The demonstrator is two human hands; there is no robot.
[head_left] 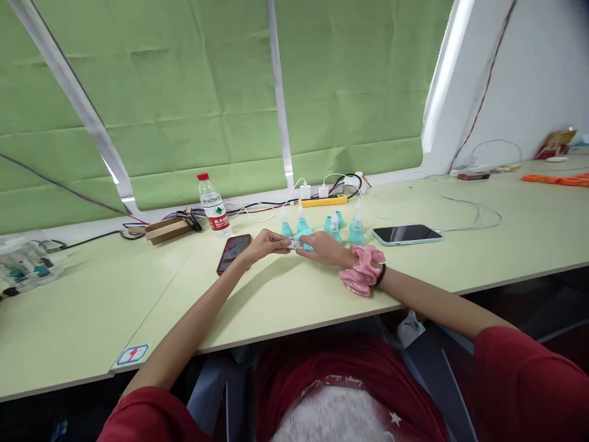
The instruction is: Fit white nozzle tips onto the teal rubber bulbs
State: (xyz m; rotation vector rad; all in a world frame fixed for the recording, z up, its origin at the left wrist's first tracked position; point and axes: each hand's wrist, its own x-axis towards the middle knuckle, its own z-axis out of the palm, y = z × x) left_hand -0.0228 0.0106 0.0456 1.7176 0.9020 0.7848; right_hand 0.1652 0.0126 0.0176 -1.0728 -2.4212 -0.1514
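My left hand (268, 244) pinches the clear tip of a small bulb nasal aspirator (296, 244), low over the table. From the other side my right hand (323, 248) is closed around its teal bulb, which the fingers partly cover. Behind my hands several more teal aspirators with clear tips stand upright, among them one at the left (286, 228) and one at the right (356, 228). A teal bulb without a tip (339, 218) stands between them. A pink scrunchie (362, 271) is around my right wrist.
Left of my hands lies a phone in a red case (234, 252); a pale-cased phone (407, 234) lies at the right. A water bottle (214, 207), an open cardboard box (169, 229) and a yellow power strip (323, 201) with cables line the back edge.
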